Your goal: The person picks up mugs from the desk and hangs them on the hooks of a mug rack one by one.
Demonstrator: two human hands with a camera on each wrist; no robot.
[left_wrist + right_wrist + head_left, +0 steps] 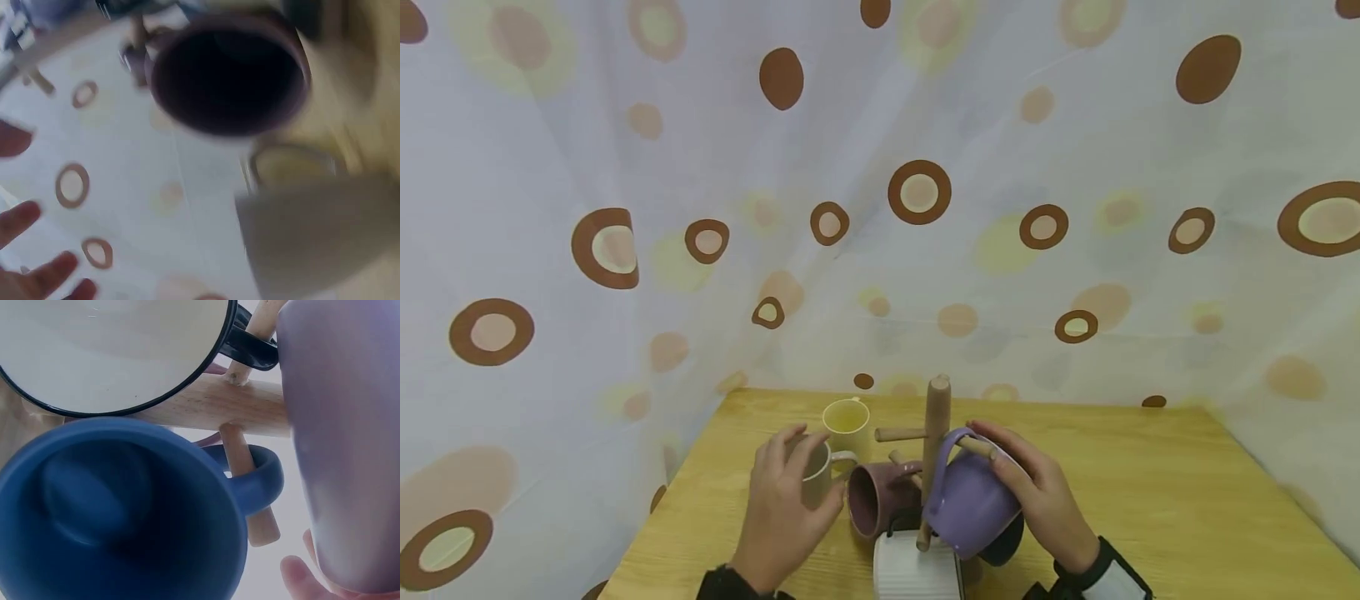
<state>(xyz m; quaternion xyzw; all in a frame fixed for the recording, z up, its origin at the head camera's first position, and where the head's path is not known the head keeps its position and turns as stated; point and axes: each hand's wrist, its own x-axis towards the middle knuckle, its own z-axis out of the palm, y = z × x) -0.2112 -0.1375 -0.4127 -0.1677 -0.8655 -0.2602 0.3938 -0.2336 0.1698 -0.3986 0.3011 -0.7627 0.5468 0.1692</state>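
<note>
A wooden mug tree (938, 408) stands on the table. My right hand (1037, 492) holds a lavender mug (973, 504) by its body, at the right side of the tree; one peg looks to pass through its handle. In the right wrist view only fingertips (300, 578) show beside that mug's end. My left hand (790, 508) has its fingers spread in front of a pale mug (817, 475). The left wrist view shows those fingers (53, 272) apart from the pale mug (319, 237). A plum mug (887, 500) hangs on the tree, its mouth facing left.
Lower on the tree hang a white mug with a black rim (112, 350) and a blue mug (125, 506), its handle around a peg. Behind the pale mug stands a yellow mug (847, 421). A spotted curtain (985, 275) borders the wooden table (1165, 500) at the back and sides.
</note>
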